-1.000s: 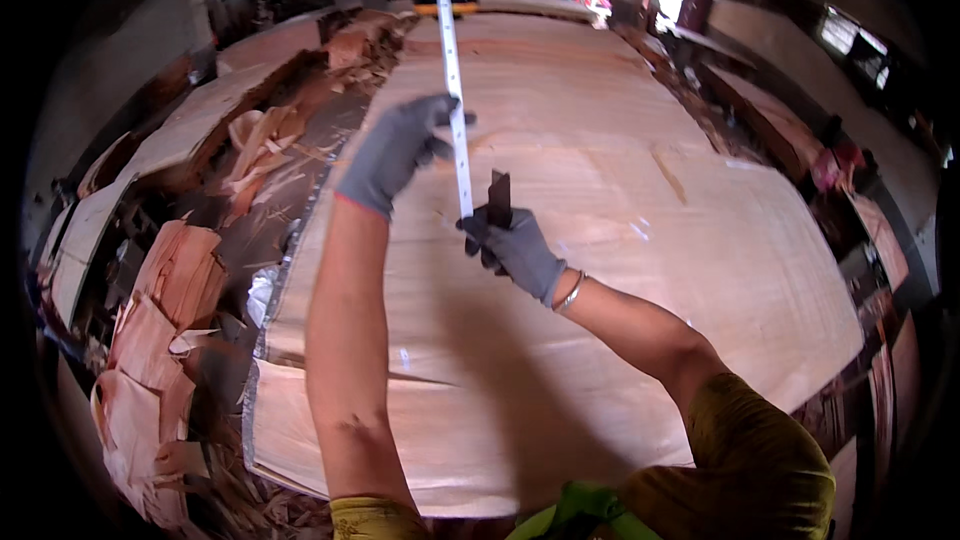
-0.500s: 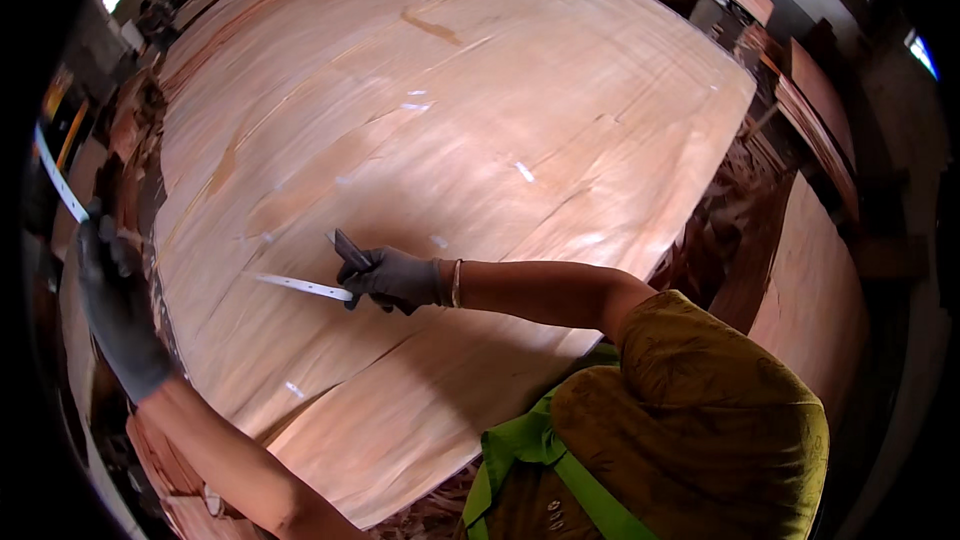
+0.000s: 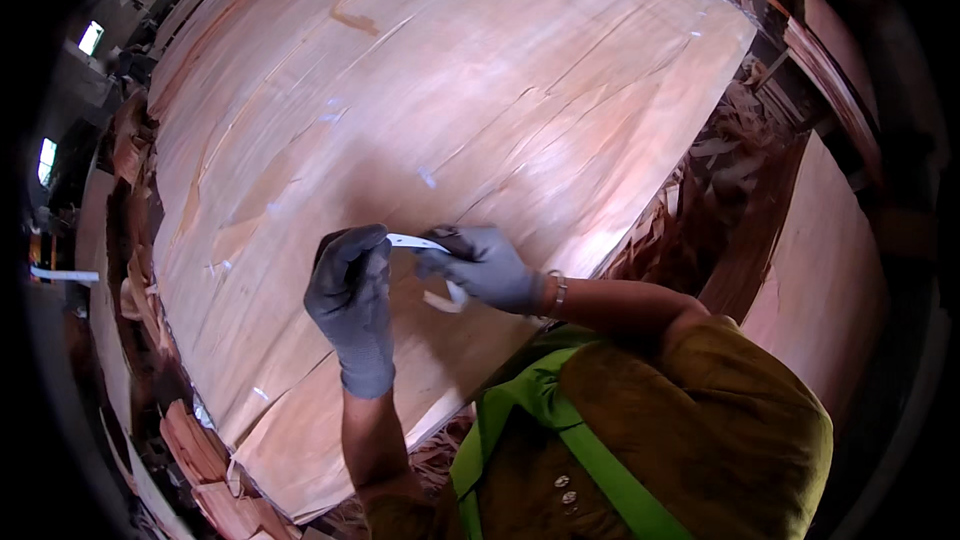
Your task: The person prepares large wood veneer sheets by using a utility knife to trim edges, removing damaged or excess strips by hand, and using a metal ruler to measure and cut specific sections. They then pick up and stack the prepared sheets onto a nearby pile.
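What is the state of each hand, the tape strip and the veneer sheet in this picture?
left hand: gloved, fingers curled onto one end of the tape strip.
right hand: gloved, pinching the other end of the strip.
tape strip: white, held between both hands just above the sheet.
veneer sheet: lying flat, cracked along the grain, patched with small white pieces.

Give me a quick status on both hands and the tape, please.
Left hand and right hand gloved, both pinching the white tape strip. Strip sits over the veneer sheet. Nothing in the way.
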Demonstrator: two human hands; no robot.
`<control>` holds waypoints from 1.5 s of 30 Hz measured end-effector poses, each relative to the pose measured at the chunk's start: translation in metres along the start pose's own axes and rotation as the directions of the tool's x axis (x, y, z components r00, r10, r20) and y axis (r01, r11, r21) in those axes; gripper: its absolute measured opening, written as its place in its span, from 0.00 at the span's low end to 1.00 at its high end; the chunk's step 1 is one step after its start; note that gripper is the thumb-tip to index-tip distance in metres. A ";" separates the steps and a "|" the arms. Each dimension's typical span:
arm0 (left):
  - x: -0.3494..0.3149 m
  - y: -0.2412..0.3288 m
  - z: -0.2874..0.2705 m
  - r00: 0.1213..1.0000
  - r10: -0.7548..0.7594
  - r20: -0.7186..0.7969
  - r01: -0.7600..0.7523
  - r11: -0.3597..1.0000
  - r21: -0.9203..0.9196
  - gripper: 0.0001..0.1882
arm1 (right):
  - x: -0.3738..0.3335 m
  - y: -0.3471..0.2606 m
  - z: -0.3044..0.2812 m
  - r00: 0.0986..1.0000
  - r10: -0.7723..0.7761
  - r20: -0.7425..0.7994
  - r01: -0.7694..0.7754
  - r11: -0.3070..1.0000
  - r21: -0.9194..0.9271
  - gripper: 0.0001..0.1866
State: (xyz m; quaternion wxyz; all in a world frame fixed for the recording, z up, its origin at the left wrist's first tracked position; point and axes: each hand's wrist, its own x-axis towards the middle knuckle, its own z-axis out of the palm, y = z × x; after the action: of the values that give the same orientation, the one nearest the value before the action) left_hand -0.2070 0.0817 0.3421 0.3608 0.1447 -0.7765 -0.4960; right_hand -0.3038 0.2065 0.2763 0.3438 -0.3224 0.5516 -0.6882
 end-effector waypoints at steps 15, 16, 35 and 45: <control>-0.046 -0.162 0.187 0.867 -0.496 0.041 0.497 0.868 -0.011 0.04 | -0.092 0.078 -0.213 0.759 0.639 -0.122 -0.646 0.763 -0.021 0.10; -0.043 -0.180 0.188 0.876 -0.481 0.023 0.480 0.876 0.036 0.04 | -0.083 0.083 -0.215 0.765 0.629 -0.139 -0.640 0.766 -0.061 0.10; 0.015 -0.282 0.206 0.930 0.058 0.363 -0.284 0.743 0.606 0.20 | 0.011 0.141 -0.227 0.610 0.656 -0.445 -0.750 0.659 -0.056 0.12; -0.001 -0.250 0.202 0.676 -0.018 0.737 -0.542 0.666 0.513 0.30 | -0.018 0.176 -0.242 0.609 0.743 -0.278 -0.728 0.662 0.176 0.14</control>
State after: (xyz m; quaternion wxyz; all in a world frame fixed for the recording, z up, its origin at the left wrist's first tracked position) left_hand -0.3820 0.1005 0.0724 0.0361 -0.0488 -0.9912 -0.1175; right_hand -0.4721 0.3246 0.0582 0.5066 0.0587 0.6683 -0.5416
